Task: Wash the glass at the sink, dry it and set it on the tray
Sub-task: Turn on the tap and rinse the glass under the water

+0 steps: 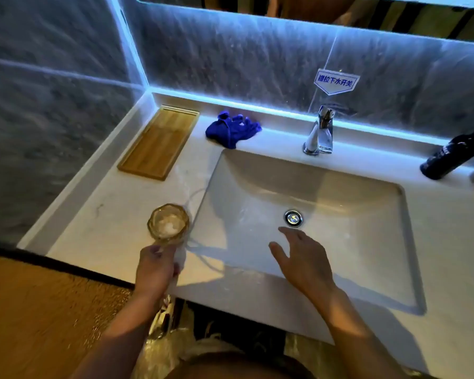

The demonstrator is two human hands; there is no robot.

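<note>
A clear faceted glass [168, 225] stands upright on the white counter, just left of the sink [307, 187]. My left hand [155, 269] grips its near side from below. My right hand [303, 258] hovers over the front of the basin with its fingers spread and nothing in it, a little short of the drain [293, 218]. A wooden tray [159, 142] lies empty at the back left of the counter. To the tray's right a crumpled blue cloth [231, 128] sits against the lit back ledge.
A chrome faucet [319, 132] stands behind the basin, with no water running. A dark bottle [452, 154] leans at the far right. A small sign [336, 81] is stuck on the wall above the faucet. The counter's front edge runs just below my left hand.
</note>
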